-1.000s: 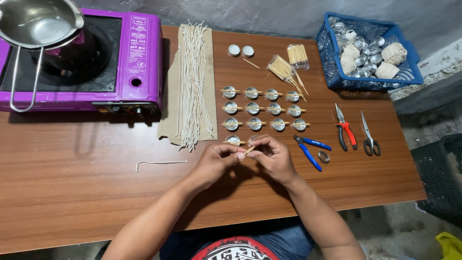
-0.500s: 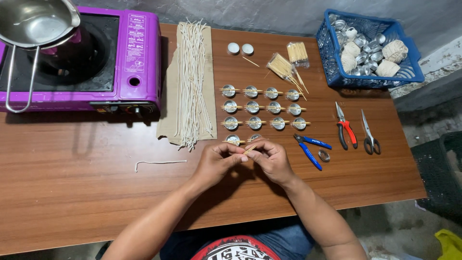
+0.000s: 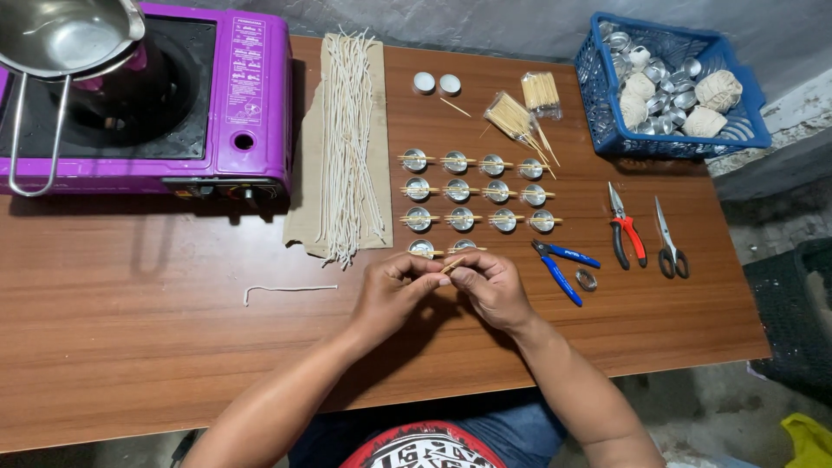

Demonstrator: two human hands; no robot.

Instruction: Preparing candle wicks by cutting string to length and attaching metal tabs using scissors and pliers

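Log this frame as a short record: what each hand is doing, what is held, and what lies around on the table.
left hand: pinching one end of the small wooden stick
right hand: pinching the stick's other end
just beyond hands: rows of small metal cups with sticks laid across
left of cups: white wick strands on cardboard
right of hands: blue pliers, red pliers, scissors
far corners: purple stove, blue basket

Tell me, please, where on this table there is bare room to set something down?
The widest bare wood lies below the purple stove, left of the left hand, broken only by one loose wick. A smaller patch sits below the red pliers and scissors, right of the right hand. It is crowded around the rows of metal cups.
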